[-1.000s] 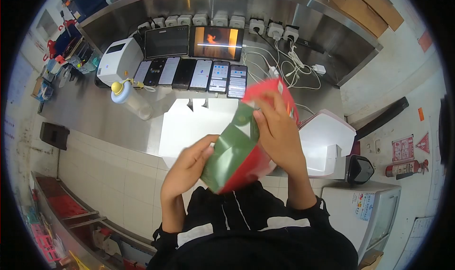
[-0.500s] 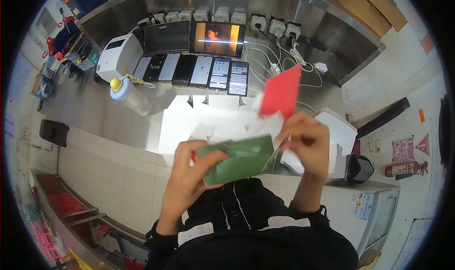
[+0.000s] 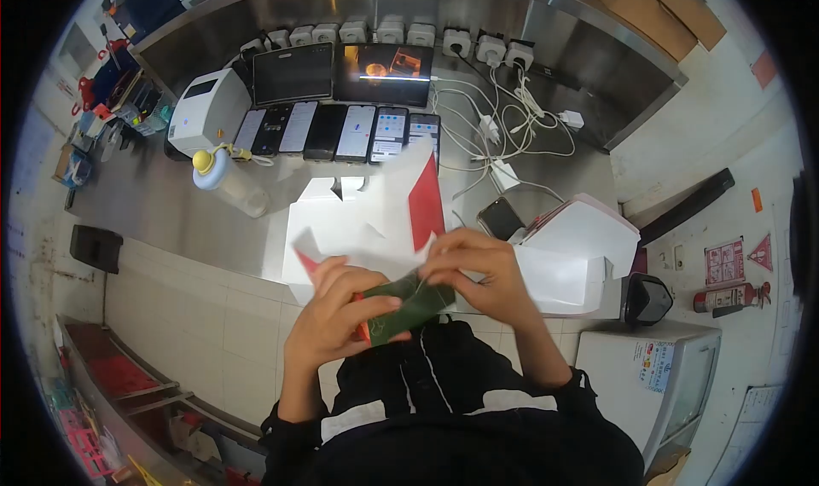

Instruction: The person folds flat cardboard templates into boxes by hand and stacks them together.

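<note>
A partly folded paperboard box (image 3: 412,314), green and red outside and white inside, is held in front of my body at the counter's front edge. My left hand (image 3: 333,311) grips its green side, thumb across the face. My right hand (image 3: 482,269) is closed on the box's upper right edge, with fingertips pinched at a corner. A red flap (image 3: 426,206) stands up beyond my right fingers. Behind the box lies a flat white cardboard blank (image 3: 309,223) with slots along its far edge.
White folded cardboard pieces (image 3: 580,245) lie to the right, beside a phone (image 3: 501,219). A row of phones (image 3: 354,132), two tablets (image 3: 381,73), a white label printer (image 3: 209,111) and a bottle (image 3: 232,185) stand farther back. White cables (image 3: 520,115) tangle at the right rear.
The box has tilted and its green side has bent inward. My right hand has moved left and down along it. The red flap has shifted left, uncovering the phone on the counter.
</note>
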### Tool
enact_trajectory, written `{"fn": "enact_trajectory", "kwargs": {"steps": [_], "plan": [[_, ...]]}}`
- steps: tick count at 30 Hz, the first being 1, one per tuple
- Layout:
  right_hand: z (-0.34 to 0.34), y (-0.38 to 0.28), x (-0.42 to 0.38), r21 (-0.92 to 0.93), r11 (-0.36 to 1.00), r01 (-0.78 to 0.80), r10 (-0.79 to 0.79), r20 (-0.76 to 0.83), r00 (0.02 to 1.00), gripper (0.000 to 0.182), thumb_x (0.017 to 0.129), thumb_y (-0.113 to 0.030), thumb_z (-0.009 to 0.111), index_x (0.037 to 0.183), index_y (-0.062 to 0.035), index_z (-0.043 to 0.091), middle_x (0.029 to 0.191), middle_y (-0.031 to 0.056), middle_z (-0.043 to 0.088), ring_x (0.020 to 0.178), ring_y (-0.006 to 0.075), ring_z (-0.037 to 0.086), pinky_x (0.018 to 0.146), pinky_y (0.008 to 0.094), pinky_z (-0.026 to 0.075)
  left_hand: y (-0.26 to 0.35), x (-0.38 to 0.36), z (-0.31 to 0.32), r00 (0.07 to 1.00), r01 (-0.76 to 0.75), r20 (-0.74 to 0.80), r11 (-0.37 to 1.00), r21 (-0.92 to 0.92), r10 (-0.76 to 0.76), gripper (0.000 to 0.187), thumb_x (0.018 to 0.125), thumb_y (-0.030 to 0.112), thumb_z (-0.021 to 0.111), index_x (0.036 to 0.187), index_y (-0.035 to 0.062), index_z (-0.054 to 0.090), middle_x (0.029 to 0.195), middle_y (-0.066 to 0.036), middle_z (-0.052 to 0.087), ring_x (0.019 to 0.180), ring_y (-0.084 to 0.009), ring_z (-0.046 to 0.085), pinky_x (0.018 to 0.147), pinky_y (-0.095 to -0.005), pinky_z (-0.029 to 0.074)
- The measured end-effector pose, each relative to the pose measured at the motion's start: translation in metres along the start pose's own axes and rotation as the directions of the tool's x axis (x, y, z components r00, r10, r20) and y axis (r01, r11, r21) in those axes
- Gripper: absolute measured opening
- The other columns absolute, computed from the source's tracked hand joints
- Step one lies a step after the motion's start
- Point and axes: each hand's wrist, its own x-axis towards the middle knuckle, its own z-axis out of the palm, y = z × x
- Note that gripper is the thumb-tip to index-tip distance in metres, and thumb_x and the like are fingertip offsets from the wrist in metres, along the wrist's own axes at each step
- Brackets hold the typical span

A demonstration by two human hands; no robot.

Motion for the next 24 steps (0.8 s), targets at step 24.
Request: {"fn": "enact_trajectory", "kwargs": {"steps": [24], "plan": [[-0.133,0.134,-0.214,-0.391,-0.069,-0.918,0.212,-0.905,0.369,0.029,0.077,-0.023,0.062,0.080,0.0051,0.056,0.080,0.0226,0.059,0.078,0.0388,0.055,0.071,0.0418,0.045,-0.006,0.060,0.194,0.793,-0.517,0.291,0.844,-0.143,0.535,0.043,0.083,0.037,0.052,0.121,0.0176,0.046,0.126,-0.003,0.045,0.123,-0.0181,0.036,0.100,-0.0484,0.026]]}}
